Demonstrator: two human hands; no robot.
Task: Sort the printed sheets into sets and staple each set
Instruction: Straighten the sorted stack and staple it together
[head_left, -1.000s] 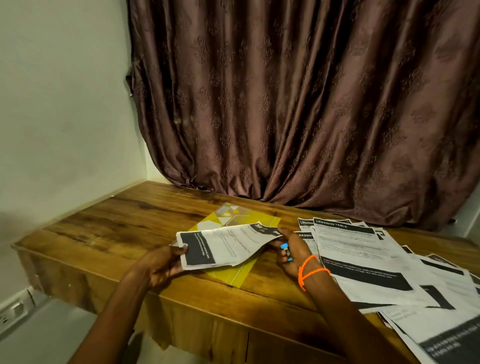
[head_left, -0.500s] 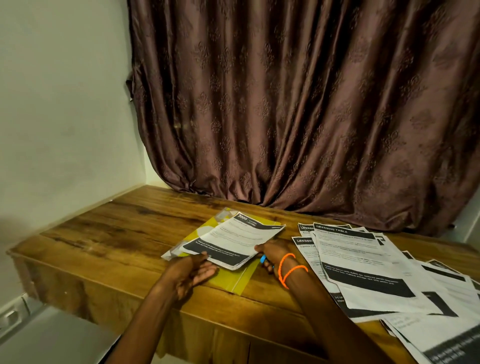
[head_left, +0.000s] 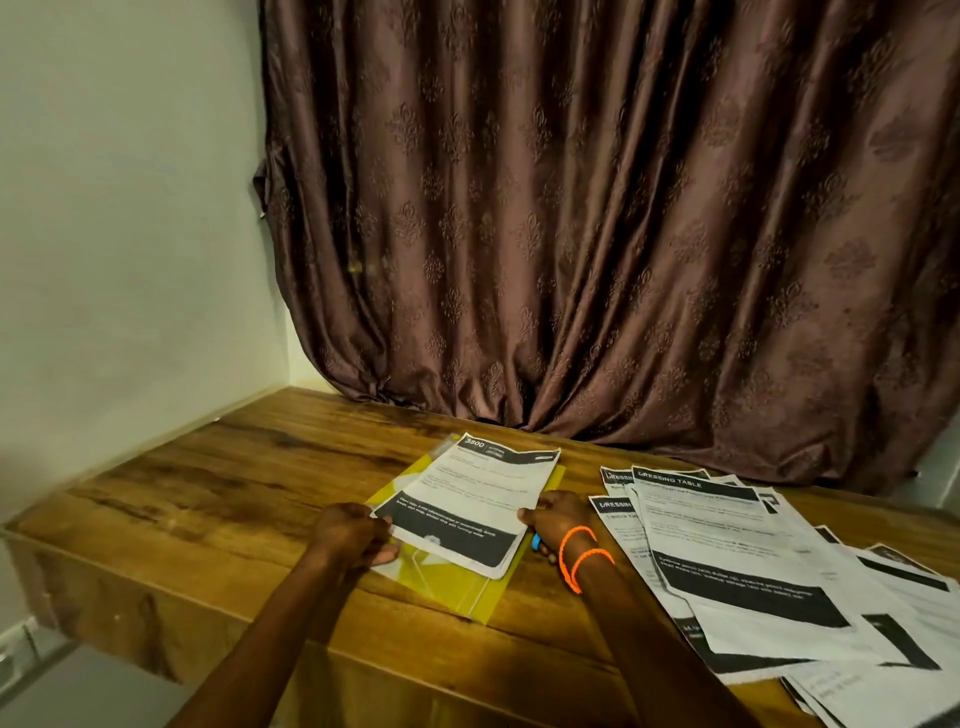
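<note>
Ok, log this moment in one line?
stage: squaring set | left hand: holds sheet set | right hand: holds set, blue object | set on yellow folder | unsorted sheets: right

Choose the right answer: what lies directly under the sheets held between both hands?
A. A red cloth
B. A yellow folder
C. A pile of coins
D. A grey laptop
B: the sheets, held at their side edges by the left hand and right hand, lie on a yellow folder on the wooden table.
</note>
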